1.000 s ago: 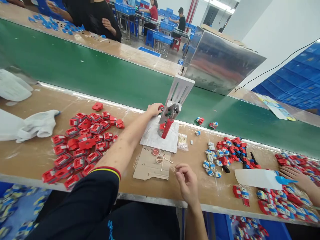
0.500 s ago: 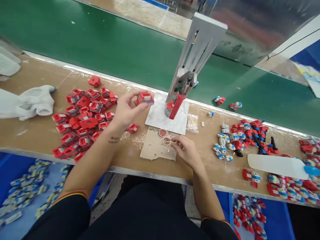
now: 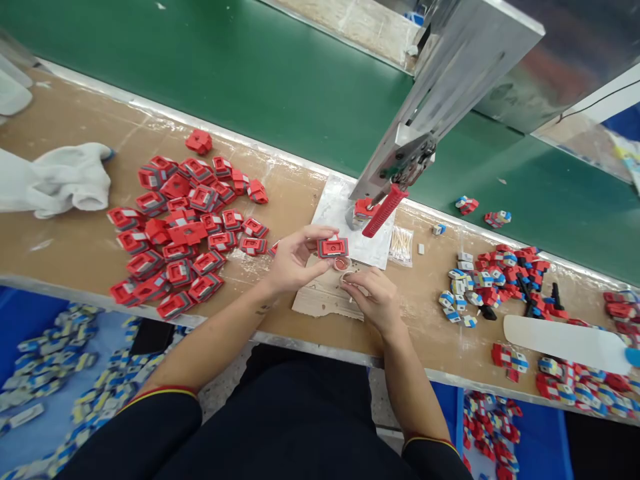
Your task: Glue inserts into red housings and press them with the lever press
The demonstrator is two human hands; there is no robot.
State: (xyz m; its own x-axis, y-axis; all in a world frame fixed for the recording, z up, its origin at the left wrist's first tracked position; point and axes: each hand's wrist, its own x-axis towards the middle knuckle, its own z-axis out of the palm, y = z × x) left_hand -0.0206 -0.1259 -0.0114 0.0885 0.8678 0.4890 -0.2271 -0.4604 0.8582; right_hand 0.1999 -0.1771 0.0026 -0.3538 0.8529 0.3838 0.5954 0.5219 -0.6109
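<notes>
The left blue bin [image 3: 15, 308] holds grey-blue-yellow plastic parts [image 3: 55, 360]; the right blue bin [image 3: 545, 430], red-white-blue parts [image 3: 493, 427]. The left hand [image 3: 296, 259] pinches a red-grey plastic housing [image 3: 333, 248], hollow face toward the camera, long axis left-right; the right hand's [image 3: 374, 295] grip I cannot tell. A clear bag [image 3: 404, 262] contains cotton swabs [image 3: 400, 241].

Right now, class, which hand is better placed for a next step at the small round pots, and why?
Probably the right hand: its fingers are at the nearer pot, while the left hand is occupied, holding a red part.
</notes>
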